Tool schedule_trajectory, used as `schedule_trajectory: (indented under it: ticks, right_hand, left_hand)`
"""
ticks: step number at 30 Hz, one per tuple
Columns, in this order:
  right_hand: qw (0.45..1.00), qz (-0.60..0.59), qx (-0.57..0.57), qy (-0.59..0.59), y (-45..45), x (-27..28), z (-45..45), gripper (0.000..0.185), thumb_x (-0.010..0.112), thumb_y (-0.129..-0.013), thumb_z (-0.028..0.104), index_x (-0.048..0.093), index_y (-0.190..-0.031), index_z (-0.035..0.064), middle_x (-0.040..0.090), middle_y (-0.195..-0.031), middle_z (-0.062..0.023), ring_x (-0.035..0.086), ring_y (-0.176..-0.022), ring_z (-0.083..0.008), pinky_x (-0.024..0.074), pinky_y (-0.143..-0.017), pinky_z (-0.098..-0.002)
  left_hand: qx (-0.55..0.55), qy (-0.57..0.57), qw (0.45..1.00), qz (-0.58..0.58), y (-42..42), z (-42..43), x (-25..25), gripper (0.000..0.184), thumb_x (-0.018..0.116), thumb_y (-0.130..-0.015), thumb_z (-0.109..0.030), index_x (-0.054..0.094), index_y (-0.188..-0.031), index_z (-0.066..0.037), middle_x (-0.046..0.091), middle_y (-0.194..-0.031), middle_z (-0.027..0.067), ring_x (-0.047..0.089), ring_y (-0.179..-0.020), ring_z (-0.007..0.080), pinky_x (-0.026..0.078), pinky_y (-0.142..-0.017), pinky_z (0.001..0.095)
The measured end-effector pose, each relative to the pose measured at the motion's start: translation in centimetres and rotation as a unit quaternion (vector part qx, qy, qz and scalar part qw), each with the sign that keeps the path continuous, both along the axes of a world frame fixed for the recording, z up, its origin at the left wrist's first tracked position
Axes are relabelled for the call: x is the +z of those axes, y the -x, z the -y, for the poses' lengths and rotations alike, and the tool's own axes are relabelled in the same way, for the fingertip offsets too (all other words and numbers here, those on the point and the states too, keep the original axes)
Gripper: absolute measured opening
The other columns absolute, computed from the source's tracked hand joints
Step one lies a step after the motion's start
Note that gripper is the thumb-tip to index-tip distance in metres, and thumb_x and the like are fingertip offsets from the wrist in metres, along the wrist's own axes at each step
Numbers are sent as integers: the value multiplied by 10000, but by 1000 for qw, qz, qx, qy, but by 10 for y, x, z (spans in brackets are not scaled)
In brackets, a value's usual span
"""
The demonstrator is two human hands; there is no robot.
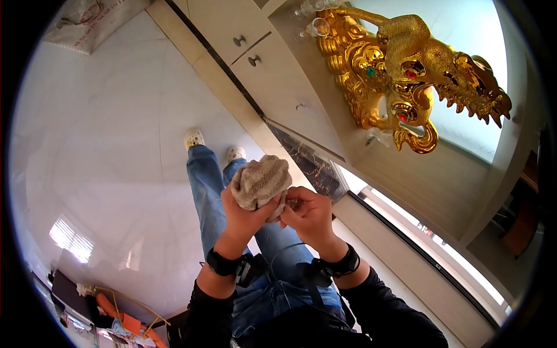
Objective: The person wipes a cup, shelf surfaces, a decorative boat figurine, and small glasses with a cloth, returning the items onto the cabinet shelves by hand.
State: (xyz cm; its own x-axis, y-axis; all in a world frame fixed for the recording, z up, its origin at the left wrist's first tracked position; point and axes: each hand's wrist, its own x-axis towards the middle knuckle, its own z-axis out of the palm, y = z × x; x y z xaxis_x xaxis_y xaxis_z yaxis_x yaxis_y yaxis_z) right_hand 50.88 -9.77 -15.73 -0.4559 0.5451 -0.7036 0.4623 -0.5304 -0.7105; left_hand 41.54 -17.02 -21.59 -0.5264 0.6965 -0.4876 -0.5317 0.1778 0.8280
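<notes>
A crumpled grey-brown cloth (261, 181) is bunched up in front of my body, above my legs. My left hand (246, 213) is closed around its lower left side, with the thumb across it. Close against the cloth's lower right edge, my right hand (311, 216) has its fingers curled in a pinch. What the right fingertips hold is hidden between the two hands; a small clear glint shows there. Both wrists wear black straps.
At right, a large gold dragon-like ornament (400, 75) with red and green stones stands in a cabinet niche, small clear glasses (319, 27) beside it. Cabinet doors (278, 87) with knobs lie below. A bag (87, 26) rests on the pale floor (110, 133).
</notes>
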Motion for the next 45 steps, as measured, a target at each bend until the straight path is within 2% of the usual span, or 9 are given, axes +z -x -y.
schedule_trajectory:
  ticks: [6, 16, 22, 30, 31, 38, 42, 43, 45]
  right_hand:
    - [998, -40, 29, -26, -1, -2, 0, 152, 495, -753, -67, 498, -895, -120, 558, -760, -135, 574, -626, -149, 466, -493, -218]
    - [974, -86, 154, -142, -13, -1, -11, 169, 511, -765, -59, 504, -925, -112, 561, -813, -148, 582, -625, -165, 486, -509, -235]
    - [965, -101, -213, 113, -25, -11, -27, 157, 473, -831, 107, 521, -918, -15, 573, -711, -115, 536, -559, -130, 401, -453, -194]
    - [881, -142, -278, 356, -21, -16, -26, 124, 455, -835, 139, 494, -862, 24, 476, -666, -31, 383, -525, -64, 290, -423, -146]
    - [944, -132, -173, 247, -21, -15, -22, 121, 483, -830, 122, 503, -902, 27, 507, -689, -38, 419, -534, -70, 315, -443, -144]
    - [976, -99, -45, 188, -14, -11, -14, 142, 549, -802, 98, 537, -899, -4, 548, -685, -58, 495, -526, -86, 335, -426, -160]
    - [997, -47, -15, 54, -12, -7, -21, 148, 590, -755, 25, 539, -879, -37, 552, -668, -60, 504, -521, -78, 350, -423, -170]
    - [998, -53, -18, 43, -11, -6, -25, 137, 600, -739, 1, 535, -852, -41, 549, -665, -64, 504, -518, -75, 361, -424, -175]
    - [997, -70, -8, 43, -13, -5, -29, 129, 605, -738, 8, 533, -835, -40, 548, -665, -63, 508, -524, -78, 365, -428, -177]
  left_hand:
    - [33, 9, 997, -68, 9, -4, 9, 301, 659, -666, -72, 549, -919, 48, 605, -821, 67, 561, -740, 104, 450, -666, 236]
    - [59, -16, 971, 230, 12, -5, -4, 338, 477, -823, -251, 440, -1024, 18, 553, -775, 119, 566, -645, 190, 476, -580, 282]
    - [108, -181, 897, 389, 10, -2, -18, 485, 404, -841, -358, 354, -1161, 3, 490, -1051, 143, 514, -946, 250, 412, -835, 376]
    - [119, -173, 894, 396, 0, -8, -12, 457, 339, -885, -322, 282, -1243, -43, 393, -1216, 79, 369, -1134, 205, 297, -953, 338]
    - [100, -178, 899, 386, 0, -6, -17, 415, 351, -890, -265, 295, -1237, -44, 405, -1202, 90, 404, -1104, 191, 339, -918, 320]
    - [74, -147, 908, 385, 11, -10, -4, 347, 428, -847, -46, 364, -1188, -57, 484, -1078, 99, 497, -975, 175, 419, -805, 242]
    - [26, -153, 899, 409, 6, -4, -13, 360, 384, -881, -220, 365, -1169, -5, 466, -1110, 106, 475, -1009, 169, 399, -836, 267]
    - [24, -131, 904, 406, 3, -3, -10, 539, 408, -844, -398, 341, -1184, 15, 459, -1122, 107, 461, -1029, 173, 382, -855, 277]
    - [-13, -166, 901, 400, 5, -1, -9, 623, 445, -804, -453, 323, -1200, 12, 451, -1130, 107, 454, -1038, 176, 374, -862, 277]
